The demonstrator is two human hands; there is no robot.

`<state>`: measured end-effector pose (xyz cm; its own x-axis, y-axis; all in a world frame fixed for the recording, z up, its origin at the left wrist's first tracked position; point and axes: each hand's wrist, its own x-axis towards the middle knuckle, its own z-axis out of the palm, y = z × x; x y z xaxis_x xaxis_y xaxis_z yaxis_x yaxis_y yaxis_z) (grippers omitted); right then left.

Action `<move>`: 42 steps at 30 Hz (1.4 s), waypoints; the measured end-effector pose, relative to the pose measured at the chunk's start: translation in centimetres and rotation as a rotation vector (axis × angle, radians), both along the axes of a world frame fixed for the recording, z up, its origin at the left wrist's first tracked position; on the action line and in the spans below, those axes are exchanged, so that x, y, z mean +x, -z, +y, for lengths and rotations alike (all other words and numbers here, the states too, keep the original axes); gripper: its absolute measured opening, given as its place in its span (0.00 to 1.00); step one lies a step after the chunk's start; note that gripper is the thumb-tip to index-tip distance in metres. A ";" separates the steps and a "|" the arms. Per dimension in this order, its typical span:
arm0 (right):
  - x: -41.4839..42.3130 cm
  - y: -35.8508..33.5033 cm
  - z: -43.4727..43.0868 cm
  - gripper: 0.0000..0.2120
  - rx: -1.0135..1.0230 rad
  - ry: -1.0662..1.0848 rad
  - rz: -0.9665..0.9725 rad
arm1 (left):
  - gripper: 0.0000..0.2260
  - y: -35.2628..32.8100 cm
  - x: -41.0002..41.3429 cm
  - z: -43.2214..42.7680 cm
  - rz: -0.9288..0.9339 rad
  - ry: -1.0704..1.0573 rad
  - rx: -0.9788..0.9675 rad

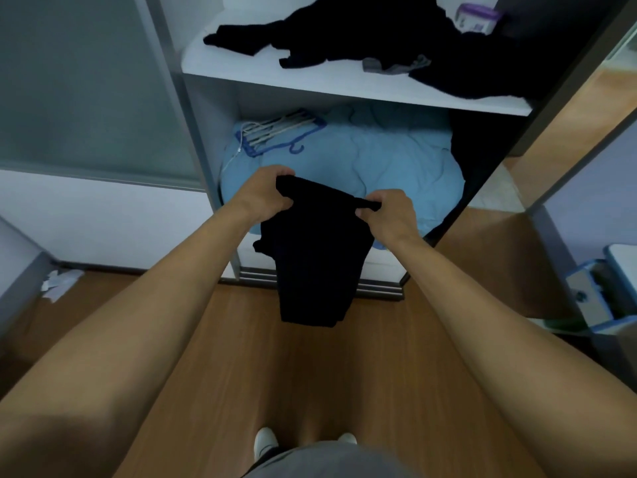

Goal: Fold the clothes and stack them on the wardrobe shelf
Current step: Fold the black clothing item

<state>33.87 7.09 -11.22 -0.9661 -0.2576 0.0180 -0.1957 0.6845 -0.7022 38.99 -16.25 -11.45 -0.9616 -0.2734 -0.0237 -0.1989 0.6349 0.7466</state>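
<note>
Garment point(310, 263), black, type unclear, folds indistinct, in L hand point(265, 193), R hand point(389, 215)

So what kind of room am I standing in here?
Probably a bedroom, at an open wardrobe: dark clothes lie on its shelf, blue bedding and hangers sit below; the left hand and right hand grip a garment.

Fingertips of the left hand point(265, 193) behind the black garment point(310, 263); purple-lidded tub point(477, 17) blurred, partly behind dark clothes point(379, 32)
</note>
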 end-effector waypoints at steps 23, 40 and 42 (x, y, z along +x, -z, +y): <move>4.3 4.2 4.4 0.15 -0.592 -0.054 -0.481 | 0.07 -0.4 0.5 3.6 0.176 -0.078 0.731; 1.7 -0.5 2.2 0.23 -0.916 -0.181 -0.721 | 0.25 2.6 4.2 1.1 -0.055 -0.135 0.802; 1.7 0.7 3.2 0.24 -0.732 -0.210 -0.639 | 0.22 2.1 3.8 0.9 -0.030 -0.139 0.835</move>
<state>35.57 10.31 -11.89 -0.7856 -0.5579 -0.2674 0.2996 0.0352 -0.9534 42.76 -15.30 -13.59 -0.9162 -0.2711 -0.2952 -0.2613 -0.1543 0.9528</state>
